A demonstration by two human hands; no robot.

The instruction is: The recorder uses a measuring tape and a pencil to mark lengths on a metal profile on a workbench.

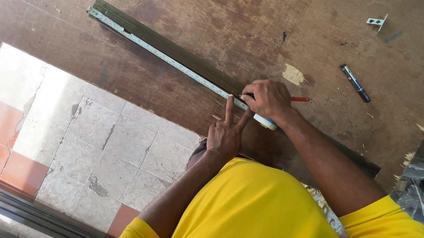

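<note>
Marking along a tape on the worn brown wooden board (287, 35).

The left hand (225, 135) spreads two fingers, pinning the white measuring tape (176, 64) against the dark metal rail (167, 44); the right hand (268, 100) grips a red pencil (300, 99) at the tape's edge.

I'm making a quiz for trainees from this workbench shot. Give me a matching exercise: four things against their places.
Things:
1. metal bracket
2. black marker
3. red pencil
4. tape measure

Places:
A. in the right hand
B. stretched along the dark metal rail
C. far right corner of the bench
D. lying loose right of the hands

Pairs: 1-C, 2-D, 3-A, 4-B
</note>
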